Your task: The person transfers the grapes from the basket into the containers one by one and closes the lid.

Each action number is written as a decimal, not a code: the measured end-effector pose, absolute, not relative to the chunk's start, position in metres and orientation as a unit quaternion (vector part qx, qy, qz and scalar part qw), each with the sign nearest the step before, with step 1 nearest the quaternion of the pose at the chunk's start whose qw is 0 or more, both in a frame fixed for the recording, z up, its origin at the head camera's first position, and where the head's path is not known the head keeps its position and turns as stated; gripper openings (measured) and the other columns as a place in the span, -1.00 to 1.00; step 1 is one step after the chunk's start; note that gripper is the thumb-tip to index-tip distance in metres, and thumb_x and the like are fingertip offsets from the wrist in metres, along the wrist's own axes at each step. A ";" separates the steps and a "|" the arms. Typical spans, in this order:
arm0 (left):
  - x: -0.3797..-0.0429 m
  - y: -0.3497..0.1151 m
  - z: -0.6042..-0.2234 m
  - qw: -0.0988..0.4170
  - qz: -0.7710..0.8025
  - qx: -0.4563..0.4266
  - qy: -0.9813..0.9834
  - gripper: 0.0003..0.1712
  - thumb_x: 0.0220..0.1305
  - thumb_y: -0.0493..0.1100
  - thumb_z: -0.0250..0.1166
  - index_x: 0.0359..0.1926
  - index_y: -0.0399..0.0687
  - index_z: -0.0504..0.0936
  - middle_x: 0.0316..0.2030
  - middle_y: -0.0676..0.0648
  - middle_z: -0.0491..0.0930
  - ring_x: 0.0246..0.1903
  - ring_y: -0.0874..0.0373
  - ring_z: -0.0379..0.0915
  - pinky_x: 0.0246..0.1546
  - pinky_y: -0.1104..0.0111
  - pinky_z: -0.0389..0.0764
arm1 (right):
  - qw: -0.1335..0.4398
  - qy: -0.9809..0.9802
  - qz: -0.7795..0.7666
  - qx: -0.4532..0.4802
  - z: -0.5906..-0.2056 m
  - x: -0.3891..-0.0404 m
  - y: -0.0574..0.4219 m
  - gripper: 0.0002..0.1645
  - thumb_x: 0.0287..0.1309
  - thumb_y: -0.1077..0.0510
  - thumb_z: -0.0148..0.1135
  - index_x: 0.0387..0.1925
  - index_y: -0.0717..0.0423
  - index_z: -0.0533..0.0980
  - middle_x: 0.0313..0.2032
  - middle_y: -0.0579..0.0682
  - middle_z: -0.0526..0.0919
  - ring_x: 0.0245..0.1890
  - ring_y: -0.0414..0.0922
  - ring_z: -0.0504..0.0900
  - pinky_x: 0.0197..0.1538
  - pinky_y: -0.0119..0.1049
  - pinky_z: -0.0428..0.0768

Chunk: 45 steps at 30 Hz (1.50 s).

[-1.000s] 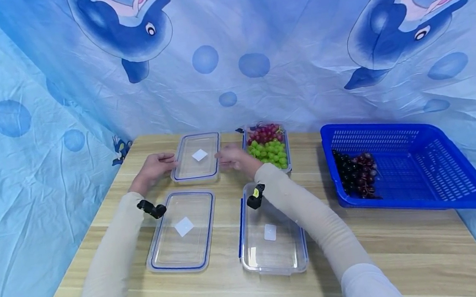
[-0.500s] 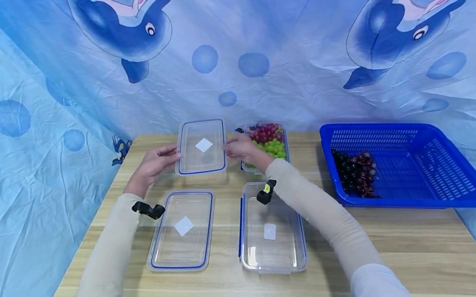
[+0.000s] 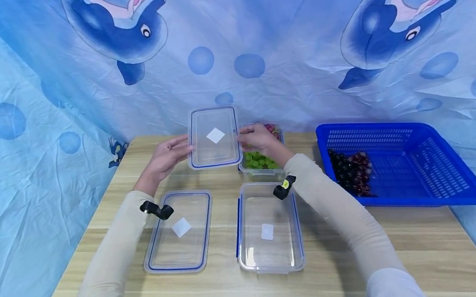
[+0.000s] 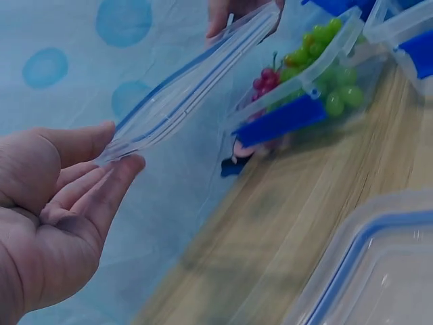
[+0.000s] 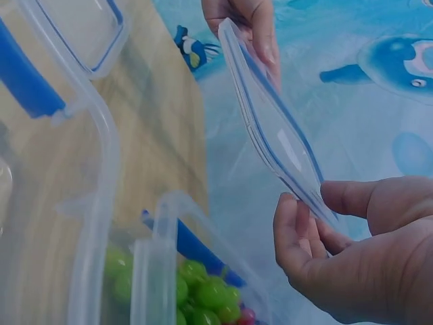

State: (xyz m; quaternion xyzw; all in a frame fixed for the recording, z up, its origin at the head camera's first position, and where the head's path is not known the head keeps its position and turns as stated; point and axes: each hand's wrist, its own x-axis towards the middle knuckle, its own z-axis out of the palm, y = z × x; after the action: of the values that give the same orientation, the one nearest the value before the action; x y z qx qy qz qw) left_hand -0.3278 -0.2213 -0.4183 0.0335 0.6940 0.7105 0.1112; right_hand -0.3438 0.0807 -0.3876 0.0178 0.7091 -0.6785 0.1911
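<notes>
A clear plastic lid (image 3: 215, 151) with a blue seal and a white diamond sticker is up off the table, tilted, held between both hands. My left hand (image 3: 166, 160) pinches its left edge; in the left wrist view the thumb lies on one face and the fingers on the other. On the opposite edge, my right hand (image 3: 262, 141) pinches it the same way, thumb against fingers. Behind and below the right hand stands a clear container (image 3: 262, 171) of green grapes (image 3: 258, 161) and red grapes (image 4: 266, 84), partly covered by that hand in the head view.
A second lid (image 3: 179, 251) lies at the front left of the wooden table (image 3: 218, 295). Beside it stands an open clear container (image 3: 271, 254) with blue side clips. At the right, a blue basket (image 3: 409, 198) holds dark grapes (image 3: 351, 173). A dolphin-print sheet (image 3: 293, 94) hangs behind.
Both hands have raised the lid from the back left of the table and carried it rightward, toward the grape container. The second lid and the open container stay put.
</notes>
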 end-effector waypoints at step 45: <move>-0.389 -0.091 -0.402 0.029 0.706 0.122 0.698 -0.41 0.31 -0.35 0.40 0.34 -0.21 0.52 0.24 -0.29 0.58 0.23 -0.05 0.54 0.13 0.24 0.69 | 0.035 0.769 -0.638 0.021 -0.356 -0.355 0.193 -0.44 0.33 0.33 0.29 0.32 0.35 0.43 -0.07 0.02 0.54 -0.20 -0.22 0.60 0.20 -0.10 0.68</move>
State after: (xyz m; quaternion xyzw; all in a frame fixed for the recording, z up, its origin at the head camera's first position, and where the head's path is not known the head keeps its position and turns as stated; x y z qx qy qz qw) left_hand -0.3886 -0.0911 -0.4024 0.1219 0.6975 0.7055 0.0287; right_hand -0.3550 0.1935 -0.3565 0.0207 0.7687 -0.6383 0.0353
